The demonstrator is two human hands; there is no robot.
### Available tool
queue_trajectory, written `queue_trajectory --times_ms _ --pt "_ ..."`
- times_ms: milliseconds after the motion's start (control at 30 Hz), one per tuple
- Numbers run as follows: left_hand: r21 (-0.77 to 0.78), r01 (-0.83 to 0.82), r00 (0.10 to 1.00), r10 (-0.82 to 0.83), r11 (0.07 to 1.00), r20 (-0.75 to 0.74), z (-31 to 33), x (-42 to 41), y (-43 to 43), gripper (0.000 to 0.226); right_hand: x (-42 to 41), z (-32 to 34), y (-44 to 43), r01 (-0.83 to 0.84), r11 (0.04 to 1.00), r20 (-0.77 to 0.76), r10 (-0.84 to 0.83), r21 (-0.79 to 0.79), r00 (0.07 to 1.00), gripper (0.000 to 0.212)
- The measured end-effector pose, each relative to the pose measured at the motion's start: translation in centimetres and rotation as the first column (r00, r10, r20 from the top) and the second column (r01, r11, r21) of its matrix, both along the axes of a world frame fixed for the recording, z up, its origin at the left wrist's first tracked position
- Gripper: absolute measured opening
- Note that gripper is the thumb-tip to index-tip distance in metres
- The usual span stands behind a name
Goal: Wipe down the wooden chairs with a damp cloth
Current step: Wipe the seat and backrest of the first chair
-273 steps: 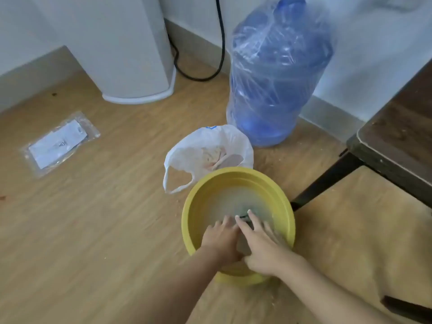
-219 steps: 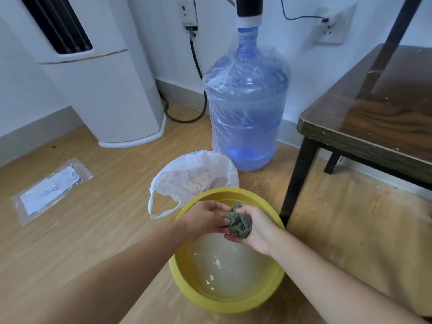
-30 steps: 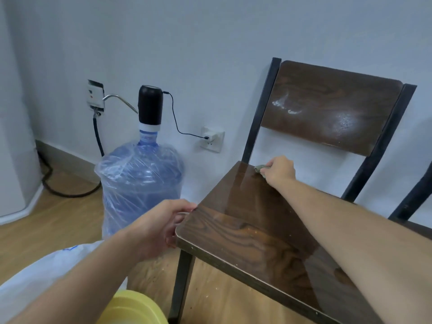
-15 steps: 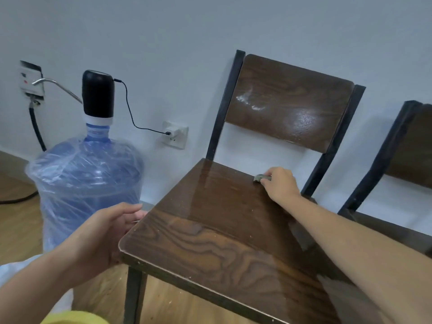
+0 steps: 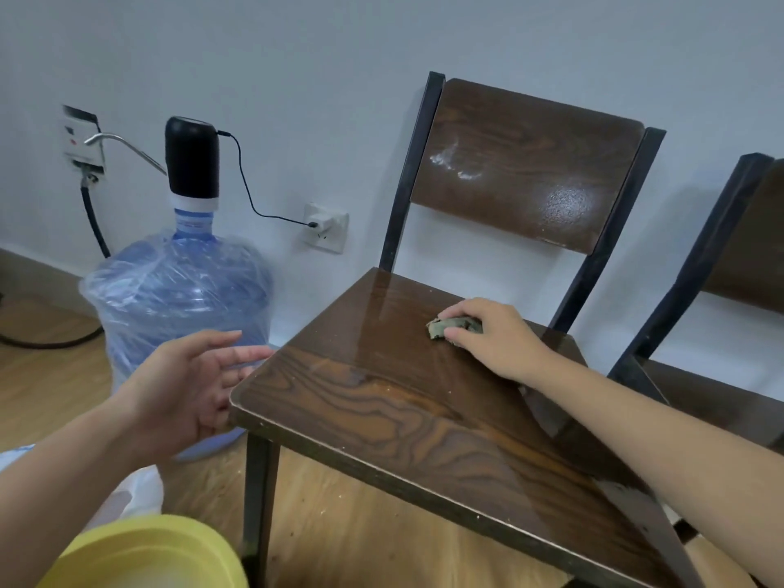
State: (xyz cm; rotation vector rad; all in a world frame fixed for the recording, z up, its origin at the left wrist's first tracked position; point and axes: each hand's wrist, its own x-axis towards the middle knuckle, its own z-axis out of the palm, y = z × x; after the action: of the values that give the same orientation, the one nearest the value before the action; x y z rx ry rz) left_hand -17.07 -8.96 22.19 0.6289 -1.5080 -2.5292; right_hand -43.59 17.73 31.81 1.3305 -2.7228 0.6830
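1. Right hand (image 5: 496, 339) lies palm-down on the chair seat (image 5: 382, 401), fingers closed over a small bunched grey-green cloth (image 5: 449, 326), pressing it onto the wood near the seat's rear edge.
2. Left hand (image 5: 191, 384) is open and empty, fingers spread, at the seat's front left corner; whether it touches the edge cannot be told.
3. Cloth position: rear centre of the seat, just ahead of the gap below the backrest (image 5: 526, 163). A wet sheen runs from the rear left corner toward the cloth.
4. Governing relation: the unwiped bulk of the seat extends from the cloth toward the person, along the line of the right forearm. The right hand alone holds the cloth, so the stroke falls to it; judged direction is a pull forward or a sideways sweep along the rear edge.
5. Backrest carries a whitish smear at upper left, judged not yet wiped.
6. Second chair (image 5: 729, 290) stands just beside, on the right, partly in view.
7. Water bottle (image 5: 178, 299) and yellow basin (image 5: 144, 553) stand to the left on the floor.
8. Progress judged early.
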Motion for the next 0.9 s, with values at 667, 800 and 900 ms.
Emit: queue_trajectory --times_ms 667,800,900 --pt "0.006 0.016 0.994 -0.017 1.0 0.111 -0.1 0.8 3.0 0.035 15.2 4.3 16.1 -0.389 0.914 0.324 0.335 0.118 0.885 0.027" --pt "0.009 0.014 0.996 -0.014 1.0 0.089 -0.3 0.7 2.1 0.031 10.1 5.1 11.2 -0.086 0.996 0.195 0.083 0.01 0.977 0.018" --pt "0.002 0.008 0.996 -0.008 1.0 0.085 -0.3 0.7 2.0 0.037 4.2 3.2 5.1 0.118 0.993 0.096 -0.119 0.013 0.988 0.008"
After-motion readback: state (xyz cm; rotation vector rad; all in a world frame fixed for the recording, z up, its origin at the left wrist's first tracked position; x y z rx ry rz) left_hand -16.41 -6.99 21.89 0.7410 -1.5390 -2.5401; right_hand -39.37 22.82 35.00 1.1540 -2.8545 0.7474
